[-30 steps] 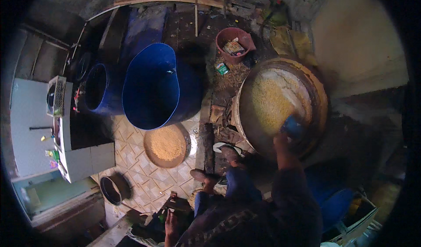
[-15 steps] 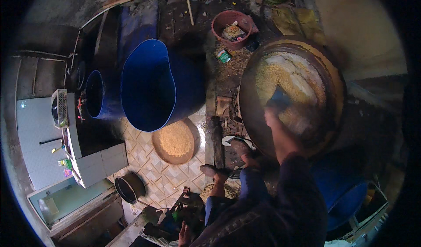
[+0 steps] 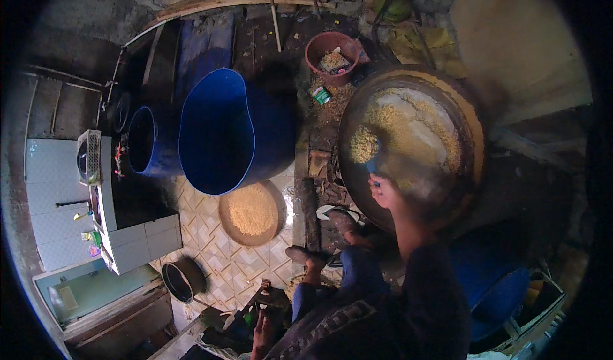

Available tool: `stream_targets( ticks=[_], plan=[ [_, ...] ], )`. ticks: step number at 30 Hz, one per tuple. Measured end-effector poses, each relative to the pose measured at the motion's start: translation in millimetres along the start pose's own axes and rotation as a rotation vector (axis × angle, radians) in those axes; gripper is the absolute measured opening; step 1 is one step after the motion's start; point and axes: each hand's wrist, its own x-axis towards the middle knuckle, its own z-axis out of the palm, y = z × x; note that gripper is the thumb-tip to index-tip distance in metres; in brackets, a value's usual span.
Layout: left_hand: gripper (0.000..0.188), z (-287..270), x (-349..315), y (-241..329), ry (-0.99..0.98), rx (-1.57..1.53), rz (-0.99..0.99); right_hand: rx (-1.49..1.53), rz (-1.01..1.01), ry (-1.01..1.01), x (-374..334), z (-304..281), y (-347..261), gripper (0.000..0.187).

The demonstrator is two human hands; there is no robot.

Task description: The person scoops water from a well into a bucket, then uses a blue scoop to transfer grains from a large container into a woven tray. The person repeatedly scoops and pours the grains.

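Right hand (image 3: 384, 192) clenched on the blue scoop (image 3: 372, 164), I hold heaped yellow grains (image 3: 364, 144) over the vat (image 3: 357, 186), near its left rim; tilting my wrist could spill them outside. Whether my left hand (image 3: 262, 336) grips anything, I cannot tell

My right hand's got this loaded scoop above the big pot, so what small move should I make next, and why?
I'd probably steady the blue scoop with your right hand before shifting it: it looks heaped with yellow grains, and it hangs within the big pot's left side, so any spill there should likely drop back in.
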Motion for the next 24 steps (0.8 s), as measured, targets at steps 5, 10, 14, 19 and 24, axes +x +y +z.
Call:
stream_targets(
  ticks=[5, 10, 14, 19, 24],
  plan=[
    [0.052, 4, -13, 9, 0.045, -0.081, 0.036, 0.141, -0.029, -0.024, -57, 29, 7, 0.011],
    [0.056, -5, 13, -13, -0.014, 0.605, 0.371, 0.185, -0.109, -0.015, -100, 29, 10, 0.011],
    [0.051, 6, -6, 68, 0.005, 0.029, -0.152, 0.135, -0.231, 0.002, -147, 53, 2, 0.015],
    [0.040, 10, -6, 24, 0.096, 0.351, 0.265, 0.060, -0.271, -0.049, -181, 80, -5, 0.020],
    [0.039, 41, 16, -41, 0.169, -0.124, 0.036, -0.059, -0.270, -0.078, -206, 121, -4, 0.021]
  ],
)
